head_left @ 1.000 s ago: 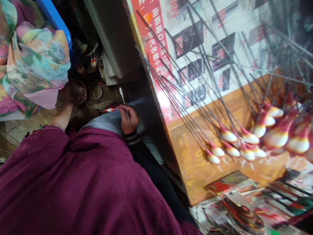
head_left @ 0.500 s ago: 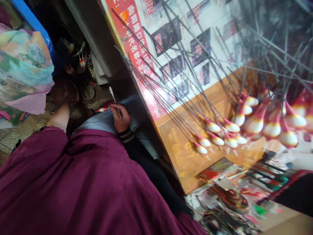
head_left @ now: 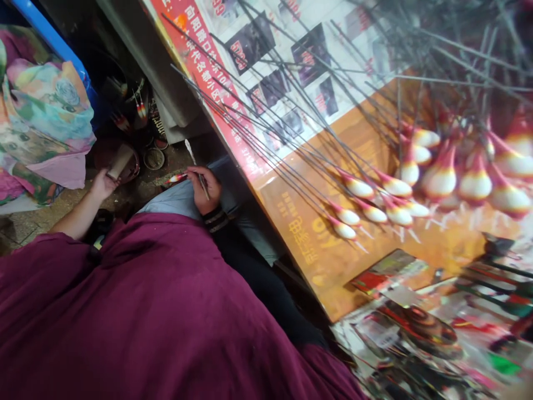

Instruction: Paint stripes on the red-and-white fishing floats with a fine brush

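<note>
My left hand (head_left: 104, 186) comes from under a maroon cloth (head_left: 125, 311) and grips a small pale flat block (head_left: 120, 161) just above the rim of a dark round bowl (head_left: 129, 161). My right hand (head_left: 204, 189), in a dark striped cuff, pinches a slim fishing float (head_left: 177, 178) painted red, white and yellow. The same fingers hold a thin stick tool (head_left: 195, 161) with a white tip. That hand rests over a pale blue denim lap (head_left: 170, 205). The hands stay well apart.
Many long-stemmed red and white floats (head_left: 358, 189) on thin wires fan out at right, in front of an orange and white printed board (head_left: 300, 244). A small round dish (head_left: 154, 158) sits near the bowl. Flowered cloth (head_left: 50, 105) lies at left, beside a blue rim (head_left: 54, 41).
My left hand has risen out of the bowl, now showing the pale block. The whole view has shifted, so the scene sits further left and up. My right hand keeps its grip.
</note>
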Motion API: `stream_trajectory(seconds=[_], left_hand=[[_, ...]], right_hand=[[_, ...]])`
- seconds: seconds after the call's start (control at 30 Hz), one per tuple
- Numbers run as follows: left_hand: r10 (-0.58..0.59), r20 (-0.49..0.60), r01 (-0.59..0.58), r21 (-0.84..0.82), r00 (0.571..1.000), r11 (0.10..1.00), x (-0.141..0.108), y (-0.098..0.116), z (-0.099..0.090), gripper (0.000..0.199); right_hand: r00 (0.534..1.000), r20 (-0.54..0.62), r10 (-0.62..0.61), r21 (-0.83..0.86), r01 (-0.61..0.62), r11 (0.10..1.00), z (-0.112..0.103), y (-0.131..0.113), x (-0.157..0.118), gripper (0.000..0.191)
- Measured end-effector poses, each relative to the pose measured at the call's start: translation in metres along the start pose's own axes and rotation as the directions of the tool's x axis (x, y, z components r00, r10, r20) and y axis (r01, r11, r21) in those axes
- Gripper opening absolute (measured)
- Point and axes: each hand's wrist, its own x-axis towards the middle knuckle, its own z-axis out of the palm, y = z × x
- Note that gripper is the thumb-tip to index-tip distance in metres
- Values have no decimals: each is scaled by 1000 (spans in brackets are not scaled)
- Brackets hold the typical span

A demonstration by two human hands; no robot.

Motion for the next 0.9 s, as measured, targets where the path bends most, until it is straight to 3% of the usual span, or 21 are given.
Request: stream_trajectory(seconds=[0.13, 0.3, 0.47, 0.57, 0.67, 0.73, 0.83, 0.9], left_hand=[[-21, 27, 25, -145, 999, 989, -13, 3, -2, 45], [70, 229, -4, -273, 971, 962, -31, 43, 4, 64], [108, 372, -68, -119, 922, 991, -66, 85, 20, 78], [154, 489, -219, 79, 859, 973, -87, 105, 35, 83], [208, 633, -432, 222, 746, 874, -98, 121, 49, 86], [212, 690, -533, 291, 692, 795, -100, 130, 58, 85], [171, 761, -657, 397, 626, 640, -100, 136, 74, 74], [171, 762, -734, 497, 625, 463, -102, 135, 90, 67]], right_hand=[[1000, -15, -17, 43, 17, 999, 1, 1, 2, 35], [998, -40, -45, 94, 48, 994, 4, 2, 7, 37], [998, -62, -9, 169, 19, 985, 9, 3, 12, 40], [998, -61, -8, 204, 20, 979, 11, 0, 14, 42], [998, -61, 3, 228, 11, 974, 12, -4, 16, 41], [999, -54, 10, 261, 4, 965, 12, -5, 18, 41], [998, -53, 21, 290, -5, 957, 14, -5, 21, 43], [997, -64, 33, 299, -12, 954, 15, -5, 22, 44]])
